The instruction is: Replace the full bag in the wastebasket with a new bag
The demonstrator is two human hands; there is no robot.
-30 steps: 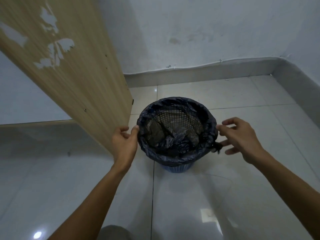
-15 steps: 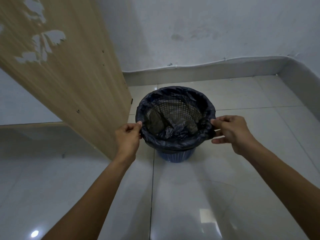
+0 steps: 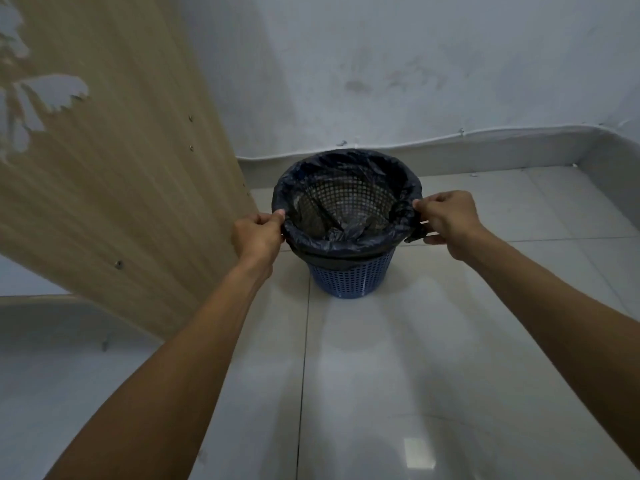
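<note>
A blue mesh wastebasket point(image 3: 351, 278) stands on the tiled floor near the wall. A black plastic bag point(image 3: 346, 168) lines it, its edge folded over the rim. The mesh shows through the thin bag inside, and the bag crumples at the bottom. My left hand point(image 3: 258, 235) pinches the bag's edge at the left side of the rim. On the right side of the rim my right hand point(image 3: 448, 220) pinches the bag's edge.
A wooden panel point(image 3: 104, 174) with peeling veneer leans close on the left of the basket. The white wall and its grey skirting point(image 3: 519, 147) run behind. Glossy white floor tiles point(image 3: 398, 375) spread in front and to the right.
Both hands went from hovering beside the rim to pinching the bag's edge on each side. The view has pulled back, so more of the blue basket shows.
</note>
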